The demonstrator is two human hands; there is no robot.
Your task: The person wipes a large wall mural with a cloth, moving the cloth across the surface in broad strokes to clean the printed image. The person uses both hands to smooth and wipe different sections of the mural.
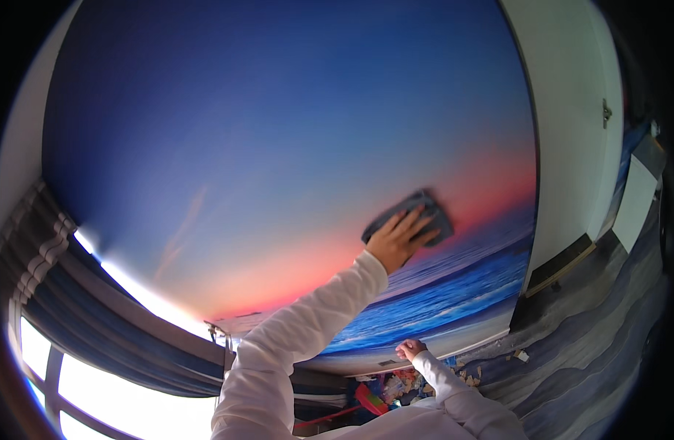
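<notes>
My left hand [401, 240] presses a folded dark grey cloth [433, 206] flat against a wall mural [293, 148] of a sunset sky over the sea. The fingers are spread over the cloth, at the pink band above the painted horizon. Both the hand and the cloth are slightly blurred. My right hand [411, 348] hangs low in front of the mural's sandy bottom strip, with its fingers curled in. Nothing shows in that hand.
Torn scraps and rubbish [403, 384] lie on the floor by the wall, beside a red broom [371, 400]. Grey curtains [122, 341] and a bright window [122, 393] are at left. A white door [568, 126] stands at right, above a wavy-patterned grey floor [584, 335].
</notes>
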